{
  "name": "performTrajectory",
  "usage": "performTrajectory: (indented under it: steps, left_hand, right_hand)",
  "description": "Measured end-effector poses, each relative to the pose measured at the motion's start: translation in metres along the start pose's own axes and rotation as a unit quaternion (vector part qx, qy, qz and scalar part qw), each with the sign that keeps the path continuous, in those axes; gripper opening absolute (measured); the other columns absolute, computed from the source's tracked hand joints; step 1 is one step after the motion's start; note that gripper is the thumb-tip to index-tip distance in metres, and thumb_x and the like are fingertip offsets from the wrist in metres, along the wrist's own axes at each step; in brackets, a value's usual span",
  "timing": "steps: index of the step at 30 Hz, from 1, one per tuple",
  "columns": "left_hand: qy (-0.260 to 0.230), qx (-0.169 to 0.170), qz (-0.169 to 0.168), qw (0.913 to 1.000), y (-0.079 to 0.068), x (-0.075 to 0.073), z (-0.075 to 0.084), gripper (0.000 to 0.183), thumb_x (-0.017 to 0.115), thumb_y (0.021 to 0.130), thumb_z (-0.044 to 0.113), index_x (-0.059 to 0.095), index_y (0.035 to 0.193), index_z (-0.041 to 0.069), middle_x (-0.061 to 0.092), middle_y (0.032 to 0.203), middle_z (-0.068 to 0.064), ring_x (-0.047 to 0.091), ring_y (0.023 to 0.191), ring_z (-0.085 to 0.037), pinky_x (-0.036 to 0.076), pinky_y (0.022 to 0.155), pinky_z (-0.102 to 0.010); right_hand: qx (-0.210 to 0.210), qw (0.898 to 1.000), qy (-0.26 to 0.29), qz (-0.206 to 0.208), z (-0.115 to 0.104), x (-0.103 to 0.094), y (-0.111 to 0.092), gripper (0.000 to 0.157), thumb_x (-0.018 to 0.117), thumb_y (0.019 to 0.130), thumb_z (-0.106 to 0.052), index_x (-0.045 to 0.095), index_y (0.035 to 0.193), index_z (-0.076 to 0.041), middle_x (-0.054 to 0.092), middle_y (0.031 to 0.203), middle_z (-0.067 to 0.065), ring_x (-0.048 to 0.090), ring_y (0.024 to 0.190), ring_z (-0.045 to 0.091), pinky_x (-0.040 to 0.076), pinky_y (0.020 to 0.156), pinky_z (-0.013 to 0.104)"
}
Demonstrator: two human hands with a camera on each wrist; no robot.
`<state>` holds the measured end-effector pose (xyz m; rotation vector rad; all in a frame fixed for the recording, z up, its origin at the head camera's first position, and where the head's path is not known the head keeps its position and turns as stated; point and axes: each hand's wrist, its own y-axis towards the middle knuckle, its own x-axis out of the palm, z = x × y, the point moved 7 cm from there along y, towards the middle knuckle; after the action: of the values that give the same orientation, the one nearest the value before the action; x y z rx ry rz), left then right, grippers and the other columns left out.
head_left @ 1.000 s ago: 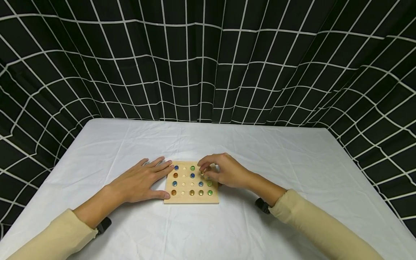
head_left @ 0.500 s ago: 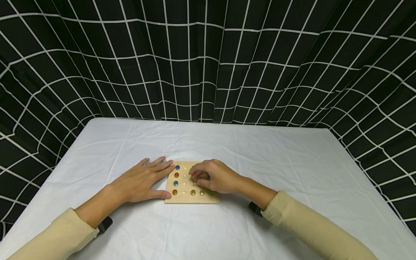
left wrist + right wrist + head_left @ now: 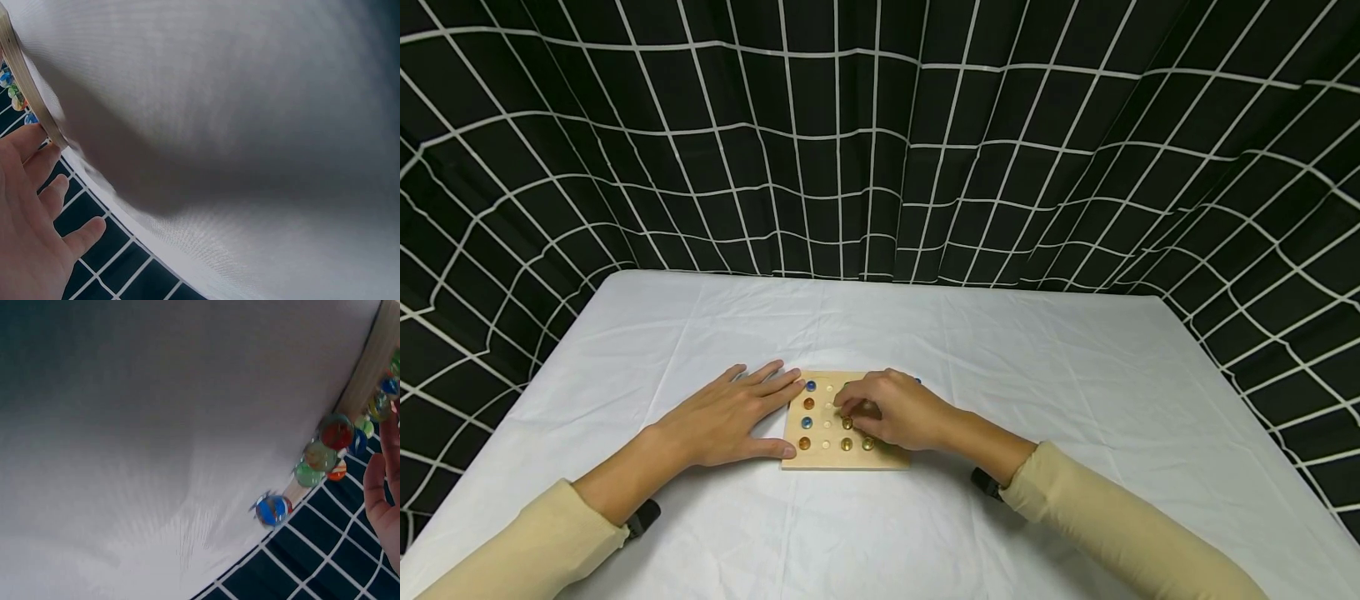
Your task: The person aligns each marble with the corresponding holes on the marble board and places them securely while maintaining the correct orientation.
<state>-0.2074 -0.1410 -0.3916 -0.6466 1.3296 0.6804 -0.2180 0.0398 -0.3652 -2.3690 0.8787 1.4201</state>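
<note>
Wooden board (image 3: 812, 461) bears marbles (image 3: 846, 444) beneath the right hand (image 3: 901, 408).

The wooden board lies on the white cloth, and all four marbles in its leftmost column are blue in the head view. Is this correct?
Not all four are blue: the head view shows blue marbles alternating with orange marbles there, two of each. The wooden board does lie on the white cloth.
</note>
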Motion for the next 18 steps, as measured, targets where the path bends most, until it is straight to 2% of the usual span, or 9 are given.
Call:
performTrajectory:
  steps: [7,13,15,18]
  left_hand:
    - [0.003,-0.001,0.001,1.0,0.0,0.0,0.001,0.094,0.045,0.086,0.08,0.034,0.157,0.018,0.032,0.161,0.0,0.026,0.149,-0.027,0.025,0.114,-0.062]
    - [0.003,0.0,0.0,1.0,0.001,-0.001,0.001,0.095,0.046,0.086,0.079,0.034,0.157,0.018,0.033,0.16,-0.001,0.026,0.149,-0.027,0.025,0.114,-0.063]
    - [0.002,0.0,0.0,1.0,0.001,-0.001,0.002,0.095,0.047,0.086,0.079,0.034,0.157,0.017,0.033,0.16,-0.001,0.027,0.149,-0.027,0.025,0.114,-0.063]
    - [0.004,0.0,-0.001,1.0,0.001,0.0,0.002,0.095,0.047,0.086,0.079,0.034,0.157,0.017,0.033,0.16,-0.001,0.026,0.149,-0.027,0.025,0.114,-0.063]
  right_hand:
    - [0.026,0.999,0.037,0.025,0.01,-0.017,-0.008,0.028,0.074,0.088,-0.002,0.07,0.116,-0.005,0.075,0.099,-0.002,0.068,0.095,0.013,0.052,0.089,0.039]
    - [0.055,0.996,0.047,0.048,0.026,-0.031,-0.023,0.029,0.073,0.088,-0.001,0.069,0.117,-0.005,0.075,0.1,-0.002,0.067,0.096,0.011,0.053,0.08,0.04]
    - [0.064,0.995,0.049,0.053,0.031,-0.034,-0.028,0.029,0.073,0.089,-0.001,0.069,0.117,-0.005,0.074,0.1,-0.002,0.067,0.096,0.01,0.054,0.079,0.04]
    - [0.078,0.994,0.048,0.058,0.04,-0.037,-0.036,0.027,0.072,0.089,-0.002,0.07,0.116,-0.006,0.074,0.1,-0.003,0.067,0.096,0.01,0.053,0.088,0.041]
